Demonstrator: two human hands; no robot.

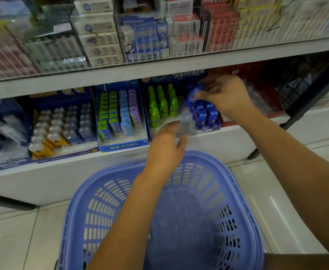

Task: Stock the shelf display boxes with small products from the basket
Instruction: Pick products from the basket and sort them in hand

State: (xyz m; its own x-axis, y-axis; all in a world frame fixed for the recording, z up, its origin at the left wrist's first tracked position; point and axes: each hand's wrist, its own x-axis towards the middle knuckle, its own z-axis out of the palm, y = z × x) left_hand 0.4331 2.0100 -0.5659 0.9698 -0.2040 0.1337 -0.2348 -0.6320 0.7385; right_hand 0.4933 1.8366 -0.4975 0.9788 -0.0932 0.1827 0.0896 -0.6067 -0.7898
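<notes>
A blue plastic basket [235, 191] stands on the floor below the shelf, and I see almost nothing in it. My right hand [225, 94] pinches a small blue bottle-shaped product [192, 96] above the blue ones [206, 115] standing in a dark blue display box [204, 131]. Green bottle-shaped products [161, 106] fill that box's left side. My left hand [167, 147] hovers at the box's front edge, fingers loosely spread around what looks like clear wrapping [185, 121]; whether it grips it I cannot tell.
Left of that box stands a box of green, blue and purple packets [118, 114], then one of clear small bottles [62, 123]. Above, a shelf [159, 65] carries acrylic dividers with boxed goods. A black wire rack [299, 80] stands at the right. Pale tiles cover the floor.
</notes>
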